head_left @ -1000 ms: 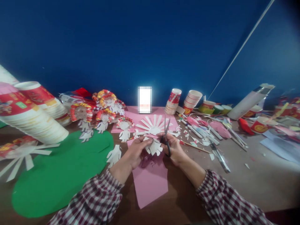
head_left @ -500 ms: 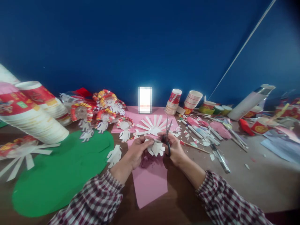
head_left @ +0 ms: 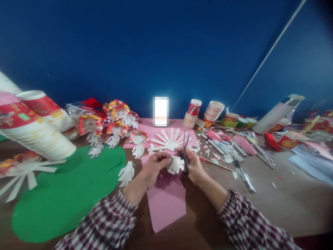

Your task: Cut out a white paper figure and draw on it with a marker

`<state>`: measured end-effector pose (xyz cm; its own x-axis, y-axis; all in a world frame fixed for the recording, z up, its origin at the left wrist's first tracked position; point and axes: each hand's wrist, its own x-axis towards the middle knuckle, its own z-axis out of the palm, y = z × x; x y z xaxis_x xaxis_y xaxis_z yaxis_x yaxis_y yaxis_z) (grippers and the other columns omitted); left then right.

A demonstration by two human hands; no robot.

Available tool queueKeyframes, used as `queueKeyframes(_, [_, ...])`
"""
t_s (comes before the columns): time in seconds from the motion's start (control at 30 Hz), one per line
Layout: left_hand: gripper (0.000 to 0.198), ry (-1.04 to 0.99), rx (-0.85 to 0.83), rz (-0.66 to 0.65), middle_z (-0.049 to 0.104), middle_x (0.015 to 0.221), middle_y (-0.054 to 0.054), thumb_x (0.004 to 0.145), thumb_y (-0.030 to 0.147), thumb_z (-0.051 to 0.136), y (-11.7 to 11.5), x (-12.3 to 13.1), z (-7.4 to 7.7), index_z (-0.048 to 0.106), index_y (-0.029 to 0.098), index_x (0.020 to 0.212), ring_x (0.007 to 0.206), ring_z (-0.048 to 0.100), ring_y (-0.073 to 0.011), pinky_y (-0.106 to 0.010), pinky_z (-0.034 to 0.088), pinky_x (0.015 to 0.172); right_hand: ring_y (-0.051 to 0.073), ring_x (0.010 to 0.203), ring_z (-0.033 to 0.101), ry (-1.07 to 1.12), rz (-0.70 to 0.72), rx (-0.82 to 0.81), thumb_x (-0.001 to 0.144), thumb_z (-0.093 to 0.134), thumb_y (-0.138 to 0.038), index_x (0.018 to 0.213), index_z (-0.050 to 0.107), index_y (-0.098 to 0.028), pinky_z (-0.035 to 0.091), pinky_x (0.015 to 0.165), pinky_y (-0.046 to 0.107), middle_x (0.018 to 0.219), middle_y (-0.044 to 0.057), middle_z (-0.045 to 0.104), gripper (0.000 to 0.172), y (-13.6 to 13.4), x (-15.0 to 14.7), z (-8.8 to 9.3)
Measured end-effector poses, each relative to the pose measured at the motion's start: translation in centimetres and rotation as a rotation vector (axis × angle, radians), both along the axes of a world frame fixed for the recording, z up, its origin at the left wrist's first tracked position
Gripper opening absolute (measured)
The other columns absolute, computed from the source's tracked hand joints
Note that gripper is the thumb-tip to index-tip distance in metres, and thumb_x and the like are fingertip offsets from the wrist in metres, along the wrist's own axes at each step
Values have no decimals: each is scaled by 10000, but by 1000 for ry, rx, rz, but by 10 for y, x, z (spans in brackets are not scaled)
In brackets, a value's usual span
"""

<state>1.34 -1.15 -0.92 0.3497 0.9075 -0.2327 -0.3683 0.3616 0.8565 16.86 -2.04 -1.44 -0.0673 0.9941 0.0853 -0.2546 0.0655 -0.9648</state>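
Observation:
Between finger and thumb, my left hand [head_left: 153, 170] pinches a white paper cutout [head_left: 176, 165] with scalloped edges. My right hand [head_left: 194, 166] is closed around black-handled scissors [head_left: 185, 156], whose blades point up and away from me. The cutout sits right beside the scissors; whether the right fingertips also touch it I cannot tell. Below both hands lies a pink paper sheet [head_left: 168, 208] with dark scribbled lines. A white body-shaped cutout [head_left: 127, 173] rests by my left wrist. Beyond my hands, a cup cut into fanned white strips [head_left: 170, 140] lies on more pink paper.
A green sheet [head_left: 70, 194] spreads at left, with tilted stacks of paper cups [head_left: 49, 135] behind it. Paper dolls with red and yellow rings [head_left: 91, 126] stand farther back. Markers [head_left: 217, 144], paper scraps and a clear-barrelled pen [head_left: 244, 177] litter the right side. A blue wall [head_left: 166, 52] closes the back.
The white cutout has turned and shifted slightly right in my left fingers, showing a different outline. My right hand and the scissors have barely moved.

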Motion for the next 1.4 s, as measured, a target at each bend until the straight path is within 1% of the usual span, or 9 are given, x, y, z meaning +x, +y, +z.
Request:
queueKeyframes(0.1, [304,-29,3,-7,618,595,9,607,319,832,-1,0,0,611,145,722,509,559,-92,-205,430,507,109,626,518,39,21,-16,555,768,-123,866,643,-202,393,525,195,742,-10,597,344,-1,-1,3])
queueKeyframes(0.3, [334,14,-7,-32,607,592,14,609,354,826,-2,0,3,610,150,763,431,499,-71,-176,297,377,94,566,480,71,48,-27,577,781,-170,906,646,-205,384,504,197,718,-20,584,358,-2,-1,5])
queueKeyframes(0.5, [331,26,17,-42,577,577,23,630,377,809,-1,0,0,605,148,756,419,465,-60,-170,276,359,93,546,476,156,73,-61,590,797,-214,934,658,-214,400,502,202,701,-26,571,371,-1,-2,-1])
queueKeyframes(0.67, [308,23,51,-62,579,584,16,657,365,800,-2,0,-1,620,134,752,449,489,-58,-173,337,408,84,550,484,195,104,-108,586,809,-202,917,658,-210,399,500,190,707,-30,580,364,-1,-2,-1])
queueKeyframes(0.9, [300,-44,68,-2,615,598,6,662,361,798,-1,-5,8,627,142,774,478,546,-88,-199,427,467,75,536,486,197,99,-147,582,804,-186,905,661,-202,401,509,186,684,-41,584,354,1,-1,-8])
queueKeyframes(1.03, [313,-27,12,35,641,614,-10,626,336,818,4,-6,7,672,119,798,500,564,-99,-211,457,490,86,549,502,164,17,-114,574,779,-170,893,655,-202,413,515,196,686,-36,597,343,1,-1,-7])
queueKeyframes(1.2, [290,46,32,88,698,719,-37,638,284,787,8,-8,2,720,132,876,602,614,-120,-224,498,570,62,503,448,89,-49,-68,641,749,-204,978,636,-206,345,451,175,693,-41,576,356,2,3,-3])
queueKeyframes(1.33, [311,145,38,2,701,750,-47,673,292,739,9,-12,3,719,148,947,566,602,-137,-242,480,482,66,497,428,37,-78,-73,703,750,-305,949,629,-189,335,458,179,604,-57,513,298,2,5,1])
queueKeyframes(1.4, [308,182,63,-33,696,742,-47,679,296,733,9,-14,5,713,147,949,564,604,-145,-249,476,475,67,499,423,18,-71,-80,711,752,-338,939,633,-190,325,451,179,604,-57,507,297,1,4,3])
